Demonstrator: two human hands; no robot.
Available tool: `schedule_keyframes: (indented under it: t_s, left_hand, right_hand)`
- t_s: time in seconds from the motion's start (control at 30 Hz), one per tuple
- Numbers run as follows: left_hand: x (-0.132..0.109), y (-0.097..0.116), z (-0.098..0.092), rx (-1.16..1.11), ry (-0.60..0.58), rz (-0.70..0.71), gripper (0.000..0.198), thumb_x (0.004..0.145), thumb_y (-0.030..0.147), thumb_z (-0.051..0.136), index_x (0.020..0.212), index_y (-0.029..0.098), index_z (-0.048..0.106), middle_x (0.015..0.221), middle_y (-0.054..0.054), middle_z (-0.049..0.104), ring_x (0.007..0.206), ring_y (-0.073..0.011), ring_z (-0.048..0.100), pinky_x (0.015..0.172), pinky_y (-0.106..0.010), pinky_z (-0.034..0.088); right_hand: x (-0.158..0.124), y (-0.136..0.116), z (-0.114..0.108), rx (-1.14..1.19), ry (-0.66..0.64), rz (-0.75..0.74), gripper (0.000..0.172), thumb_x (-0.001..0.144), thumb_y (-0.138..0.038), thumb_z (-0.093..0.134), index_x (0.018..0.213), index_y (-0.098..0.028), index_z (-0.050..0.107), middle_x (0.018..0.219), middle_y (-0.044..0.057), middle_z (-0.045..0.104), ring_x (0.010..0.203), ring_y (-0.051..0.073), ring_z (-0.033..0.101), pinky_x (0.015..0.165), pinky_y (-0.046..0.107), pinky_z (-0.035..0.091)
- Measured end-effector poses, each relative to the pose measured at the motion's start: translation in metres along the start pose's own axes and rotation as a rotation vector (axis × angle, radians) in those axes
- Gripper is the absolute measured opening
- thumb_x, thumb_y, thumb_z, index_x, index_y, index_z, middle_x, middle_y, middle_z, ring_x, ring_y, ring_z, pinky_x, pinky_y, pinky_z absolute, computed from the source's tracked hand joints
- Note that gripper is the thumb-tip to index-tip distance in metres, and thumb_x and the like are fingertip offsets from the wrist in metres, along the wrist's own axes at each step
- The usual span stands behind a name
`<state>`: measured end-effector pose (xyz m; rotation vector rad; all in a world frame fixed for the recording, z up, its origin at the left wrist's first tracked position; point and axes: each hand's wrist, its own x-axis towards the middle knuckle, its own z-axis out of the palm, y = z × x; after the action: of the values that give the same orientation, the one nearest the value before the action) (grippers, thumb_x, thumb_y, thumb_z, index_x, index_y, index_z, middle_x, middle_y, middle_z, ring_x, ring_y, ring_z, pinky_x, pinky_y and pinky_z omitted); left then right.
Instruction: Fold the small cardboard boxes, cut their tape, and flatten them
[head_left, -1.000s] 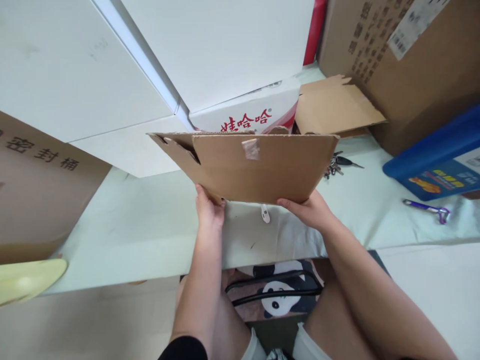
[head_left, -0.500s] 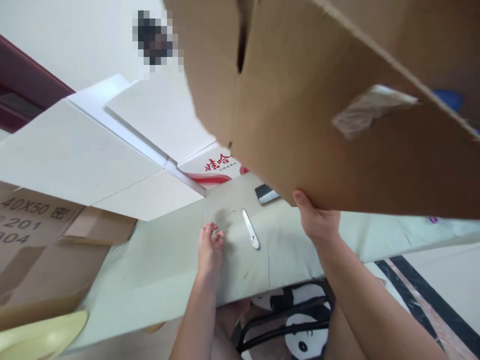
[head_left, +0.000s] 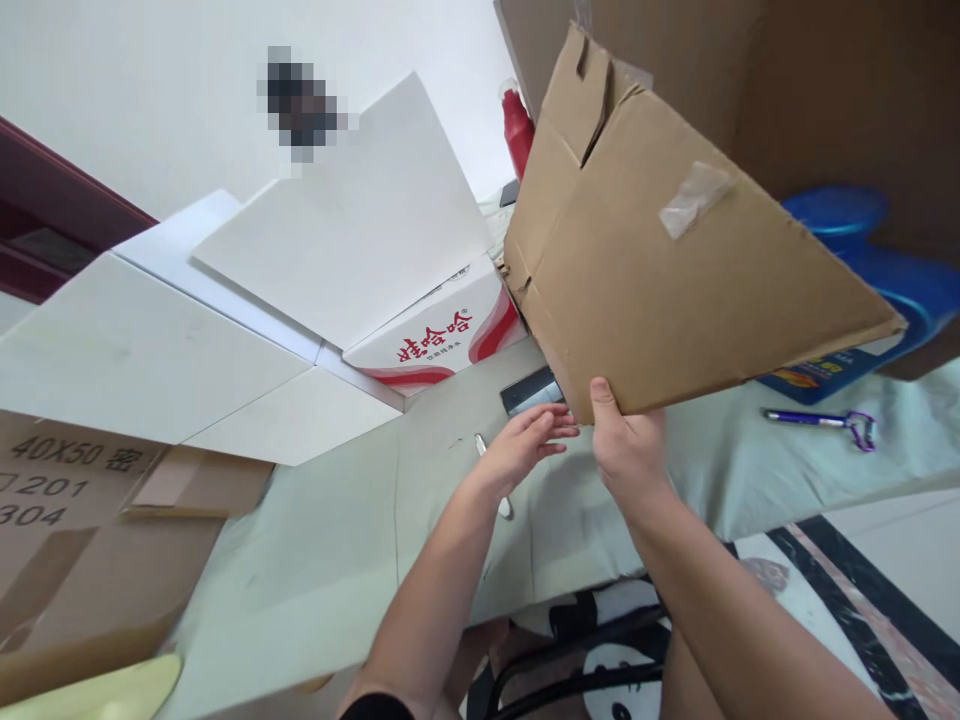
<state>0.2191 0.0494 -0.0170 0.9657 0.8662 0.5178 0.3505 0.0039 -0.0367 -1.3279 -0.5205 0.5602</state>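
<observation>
My right hand (head_left: 630, 435) grips the lower edge of a flattened brown cardboard box (head_left: 675, 280), thumb on the near face and fingers hidden behind. The cardboard stands tilted above the table, with a strip of clear tape (head_left: 694, 200) on its face. My left hand (head_left: 529, 440) is just left of the cardboard's lower corner, fingers stretched out and holding nothing; whether the fingertips touch it I cannot tell. Partly under my left wrist lies a white utility knife (head_left: 505, 507). Behind the fingers is a dark flat device (head_left: 521, 393), partly covered by the cardboard.
White boxes with open flaps (head_left: 360, 220) and red lettering stand at the back left. A printed carton (head_left: 67, 540) is at far left, above a pale yellow object (head_left: 97, 690). On the right are a blue jug (head_left: 915, 280) and a purple pen-like tool (head_left: 814, 420). A red bottle (head_left: 517, 130) stands behind.
The cardboard has moved away from me and shows more of its face, uncovering the red bottle and blue jug. My left hand has moved right, up to the cardboard's lower corner.
</observation>
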Motion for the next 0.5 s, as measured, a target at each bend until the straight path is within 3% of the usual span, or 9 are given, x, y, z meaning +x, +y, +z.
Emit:
schedule_keyframes:
  t_s: [0.17, 0.27, 0.4, 0.5]
  left_hand:
    - [0.028, -0.015, 0.026, -0.232, 0.027, 0.000, 0.068, 0.048, 0.055, 0.101, 0.093, 0.015, 0.071, 0.079, -0.001, 0.070, 0.067, -0.0098, 0.063, 0.065, -0.022, 0.050]
    - [0.037, -0.024, 0.028, -0.284, 0.055, 0.015, 0.066, 0.048, 0.053, 0.102, 0.087, 0.015, 0.065, 0.070, 0.004, 0.063, 0.057, -0.0058, 0.055, 0.055, -0.018, 0.045]
    - [0.051, -0.016, 0.025, -0.364, 0.166, 0.056, 0.051, 0.067, 0.040, 0.097, 0.083, 0.017, 0.054, 0.061, 0.011, 0.050, 0.039, 0.0019, 0.031, 0.038, -0.011, 0.024]
    - [0.062, 0.004, 0.025, -0.410, 0.257, 0.073, 0.030, 0.087, 0.024, 0.082, 0.085, 0.016, 0.054, 0.064, 0.009, 0.054, 0.037, 0.0031, 0.031, 0.036, -0.008, 0.025]
  right_hand:
    - [-0.001, 0.005, 0.003, 0.063, -0.027, 0.157, 0.054, 0.086, -0.067, 0.061, 0.110, -0.020, 0.071, 0.118, 0.020, 0.076, 0.139, 0.037, 0.059, 0.112, 0.054, 0.052]
    - [0.004, 0.009, 0.007, 0.099, -0.096, 0.243, 0.047, 0.086, -0.065, 0.058, 0.100, -0.021, 0.067, 0.115, 0.020, 0.076, 0.129, 0.036, 0.066, 0.109, 0.051, 0.054]
    - [0.015, 0.009, 0.010, 0.134, -0.155, 0.296, 0.032, 0.082, -0.052, 0.060, 0.097, -0.023, 0.059, 0.111, 0.016, 0.076, 0.117, 0.032, 0.071, 0.105, 0.048, 0.055]
    - [0.019, 0.005, 0.009, 0.201, -0.228, 0.308, 0.035, 0.080, -0.044, 0.056, 0.109, -0.024, 0.054, 0.127, 0.012, 0.073, 0.120, 0.026, 0.070, 0.103, 0.043, 0.057]
